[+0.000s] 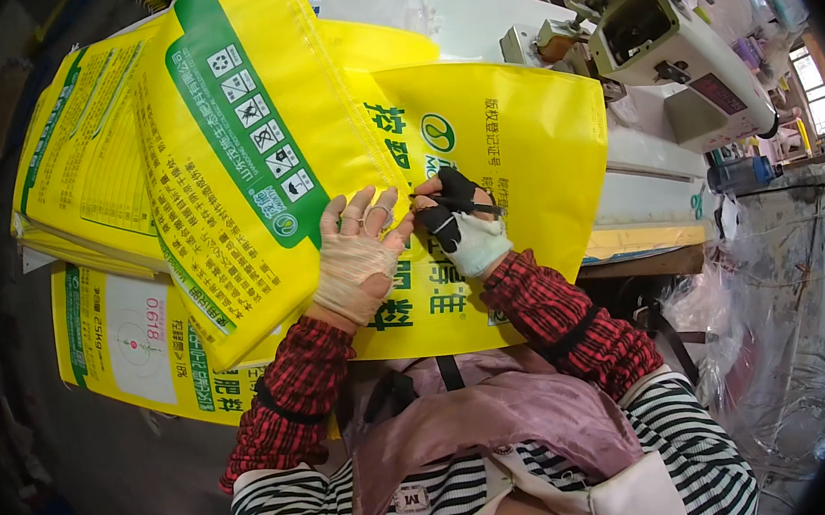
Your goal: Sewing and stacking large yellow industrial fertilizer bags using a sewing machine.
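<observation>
on yellow sack [510,137]: l hand [357,258] flat, fingers spread; r hand [461,220] grip pinched on sack edge.

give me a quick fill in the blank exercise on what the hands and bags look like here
1. The left hand wears a thin see-through glove and rests on a bag whose main colour is ____.
2. The right hand wears a white glove with ____ fingers.
3. The sewing machine stands to the person's ____.
4. The stack of bags lies to the person's ____.

Missing words: yellow; black; right; left
</observation>
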The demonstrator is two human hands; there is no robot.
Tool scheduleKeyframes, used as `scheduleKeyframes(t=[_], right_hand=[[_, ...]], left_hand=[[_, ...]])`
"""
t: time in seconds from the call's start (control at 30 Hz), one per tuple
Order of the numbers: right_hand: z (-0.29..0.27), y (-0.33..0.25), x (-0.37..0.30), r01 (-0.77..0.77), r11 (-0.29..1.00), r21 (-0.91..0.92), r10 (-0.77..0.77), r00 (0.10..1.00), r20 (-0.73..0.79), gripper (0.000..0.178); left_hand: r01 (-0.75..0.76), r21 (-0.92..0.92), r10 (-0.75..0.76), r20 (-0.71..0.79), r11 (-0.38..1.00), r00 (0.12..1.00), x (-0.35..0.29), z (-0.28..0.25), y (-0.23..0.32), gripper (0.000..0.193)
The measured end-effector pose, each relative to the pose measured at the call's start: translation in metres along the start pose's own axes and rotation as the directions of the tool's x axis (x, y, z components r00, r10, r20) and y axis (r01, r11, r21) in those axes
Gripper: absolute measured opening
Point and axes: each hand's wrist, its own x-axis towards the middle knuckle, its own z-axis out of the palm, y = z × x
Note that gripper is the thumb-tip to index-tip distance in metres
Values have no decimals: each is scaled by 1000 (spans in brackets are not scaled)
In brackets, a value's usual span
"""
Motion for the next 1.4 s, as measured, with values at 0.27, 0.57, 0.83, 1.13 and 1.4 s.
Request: scheduleKeyframes(t=[0.27,0.57,0.83,1.13,1.4], right_hand=[[6,5,1,-8,1000,-31,6,998,-56,17],[8,2,6,-21,996,-89,18,999,-31,15],[4,6,8,-54,997,-54,55,998,23,14],[1,17,8,-13,1000,-27,14,999,43,11],[1,7,9,-5,999,-48,6,1000,14,12]], left_hand=[[2,-48,-4,-33,999,999,5,2,-5,28],[-2,-77,6,40,997,999,7,0,-9,30],[0,-108,-1,-7,994,1000,8,0,-7,33],[-11,-65,11,-1,998,1000,6,3,-8,35],[-14,-54,12,-43,998,999,7,5,-8,34]])
